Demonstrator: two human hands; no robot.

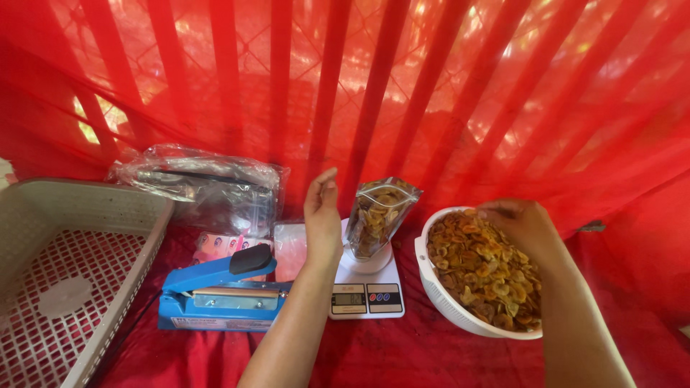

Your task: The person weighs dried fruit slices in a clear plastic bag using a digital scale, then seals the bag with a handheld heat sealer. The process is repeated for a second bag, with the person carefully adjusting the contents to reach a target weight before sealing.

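Observation:
A clear pouch partly filled with golden chips stands on a white kitchen scale. My left hand hovers just left of the pouch, fingers together and pointing up, holding nothing. My right hand reaches down into a white bowl heaped with the same chips, fingers curled on the pile at its far edge. Whether it grips any chips is hidden.
A blue heat sealer lies left of the scale. Behind it are a stack of clear plastic bags and small pink packets. A grey perforated basket sits far left. Red cloth covers the table and hangs behind.

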